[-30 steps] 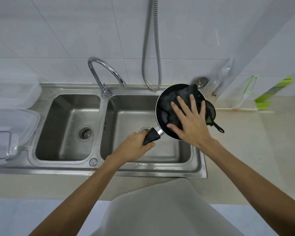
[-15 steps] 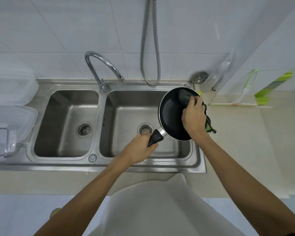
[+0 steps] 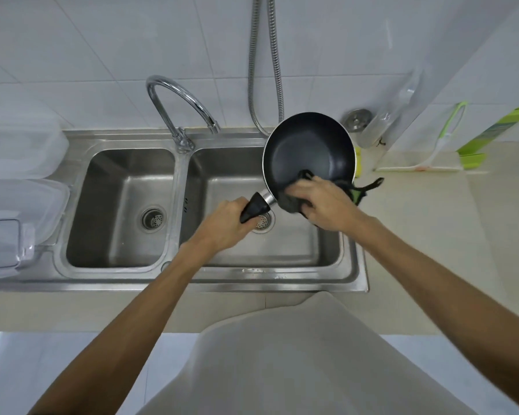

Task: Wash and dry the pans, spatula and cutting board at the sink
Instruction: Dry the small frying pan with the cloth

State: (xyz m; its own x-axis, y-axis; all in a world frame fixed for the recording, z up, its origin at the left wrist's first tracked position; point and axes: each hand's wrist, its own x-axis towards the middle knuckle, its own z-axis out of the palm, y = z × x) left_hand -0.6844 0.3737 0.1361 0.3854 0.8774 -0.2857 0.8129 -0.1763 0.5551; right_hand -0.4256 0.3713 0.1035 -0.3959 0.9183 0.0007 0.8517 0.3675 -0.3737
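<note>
Pan (image 3: 307, 148), black inside with a thin metal rim, is held tilted above the right basin (image 3: 300, 250) of the steel sink (image 3: 282, 278), its open face turned toward the camera. The left hand (image 3: 225, 227) has its grip clamped round the black handle (image 3: 253, 208), above the right drain strainer (image 3: 262, 223). The right hand (image 3: 327, 205) has its grip curled on a dark cloth (image 3: 288, 203) with a green patch, pressing it against the pan's lower inner wall next to the handle joint; part of the cloth hangs past the rim on the right.

A green package (image 3: 498, 130) leans on the wall at the far right, its print too blurred to read. Beside it a green-and-white brush (image 3: 444, 136) stands on the beige desk (image 3: 432, 235).

Two clear plastic containers (image 3: 21, 145) sit stacked left of the sink; what is in them cannot be told. The left basin (image 3: 117, 205) shows only its drain strainer (image 3: 153, 218). A curved faucet (image 3: 177, 97) rises between the basins, and a metal hose (image 3: 270, 55) loops down the tiled wall behind the pan.

Half a second ago the right hand and cloth were at the pan's upper right rim; now they are low in the pan by the handle, leaving most of the dark interior bare. The left hand holds the handle as before.
</note>
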